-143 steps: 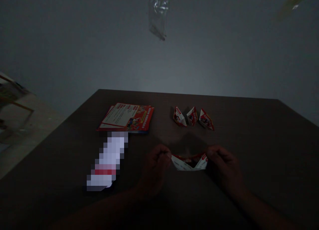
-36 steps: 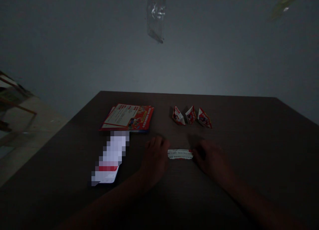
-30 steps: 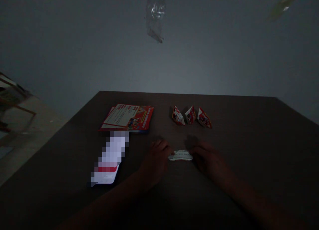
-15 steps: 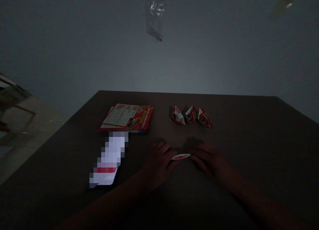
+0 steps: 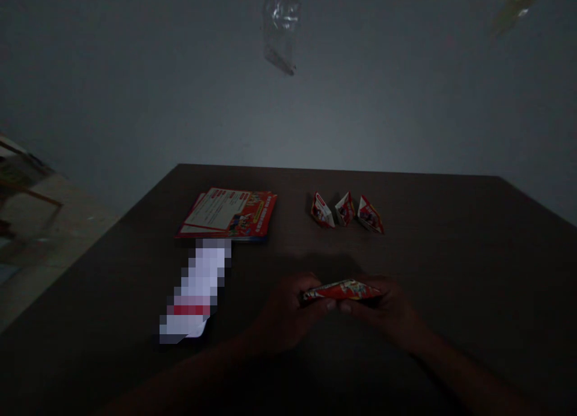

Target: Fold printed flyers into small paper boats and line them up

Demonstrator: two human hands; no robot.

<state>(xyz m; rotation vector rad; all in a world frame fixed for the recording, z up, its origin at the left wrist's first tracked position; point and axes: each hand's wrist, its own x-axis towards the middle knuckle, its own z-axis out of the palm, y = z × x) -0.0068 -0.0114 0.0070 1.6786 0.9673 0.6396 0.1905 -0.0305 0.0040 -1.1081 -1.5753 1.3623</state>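
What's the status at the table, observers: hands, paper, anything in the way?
Left hand and right hand: both holding folded paper. Paper: red print showing. Nearby: three folded pieces beyond it, phone apart, to the left.

At the lower center of the frame, the person's left hand [image 5: 286, 320] and right hand [image 5: 396, 317] grip a red, printed folded paper [image 5: 345, 291] between their fingers, thumbs toward the bottom edge. Right of center, three small folded papers [image 5: 345, 210] stand in a row on the dark bench [image 5: 460, 241]. Left of center lies a stack of printed sheets [image 5: 220, 211], with a lit, pixelated phone [image 5: 198, 290] just below. A clear plastic bag [image 5: 280, 31] hangs against the wall [image 5: 406, 97] at upper center.
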